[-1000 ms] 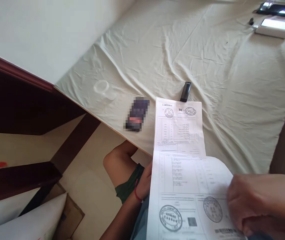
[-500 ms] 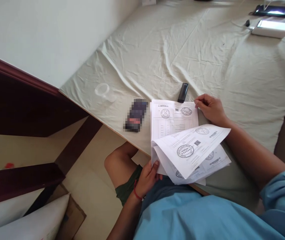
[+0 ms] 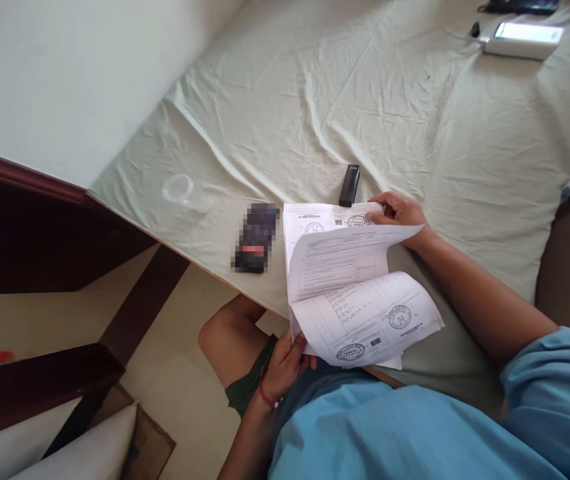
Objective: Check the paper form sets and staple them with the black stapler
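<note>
The stamped papers were on the near side of the small black object. To its right, the right hand pinched their upper corner; to its near left, the left hand gripped their edge.

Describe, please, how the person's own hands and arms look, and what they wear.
The left hand has no glove; a thin red bracelet circles its wrist. The right hand also has no glove, and that arm has a loose blue sleeve.
</note>
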Tool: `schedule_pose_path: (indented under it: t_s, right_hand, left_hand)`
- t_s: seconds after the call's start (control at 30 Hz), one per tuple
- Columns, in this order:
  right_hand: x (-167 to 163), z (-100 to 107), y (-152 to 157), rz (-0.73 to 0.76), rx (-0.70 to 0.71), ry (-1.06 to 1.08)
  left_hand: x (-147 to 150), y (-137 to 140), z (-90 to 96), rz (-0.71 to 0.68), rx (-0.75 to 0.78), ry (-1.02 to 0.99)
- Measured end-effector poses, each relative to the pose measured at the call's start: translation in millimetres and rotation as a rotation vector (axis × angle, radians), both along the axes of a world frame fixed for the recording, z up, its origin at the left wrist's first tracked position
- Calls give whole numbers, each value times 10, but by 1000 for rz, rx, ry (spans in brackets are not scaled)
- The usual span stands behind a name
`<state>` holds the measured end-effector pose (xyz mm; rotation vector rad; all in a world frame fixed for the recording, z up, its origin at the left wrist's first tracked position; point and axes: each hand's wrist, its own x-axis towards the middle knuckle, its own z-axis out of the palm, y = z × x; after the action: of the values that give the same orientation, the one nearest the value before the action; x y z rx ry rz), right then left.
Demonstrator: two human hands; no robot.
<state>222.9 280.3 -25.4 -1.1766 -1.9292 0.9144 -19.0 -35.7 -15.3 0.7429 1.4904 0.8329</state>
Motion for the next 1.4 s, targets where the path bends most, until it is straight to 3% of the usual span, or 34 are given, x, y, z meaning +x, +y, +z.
schedule_pose_path:
  t_s: [0.13, 0.37, 0.67, 0.97, 1.2, 1.4]
  right_hand:
    - [12, 22, -45, -78, -41, 119]
    - [48, 81, -93, 0, -62, 157]
    - [-1, 115, -64, -104, 86, 106]
    - [28, 115, -61, -61, -18, 104]
    - [42, 143, -105, -21, -136, 263]
    - [101, 257, -167, 197, -279, 204]
  left_hand:
    - [-7, -10, -43, 6, -12, -15]
    - [10, -47, -117, 57, -17, -19]
    - [71, -82, -78, 143, -38, -23]
    - [83, -47, -50, 170, -69, -25]
    - [90, -43, -72, 178, -77, -51]
    - [103, -131, 5, 149, -75, -46]
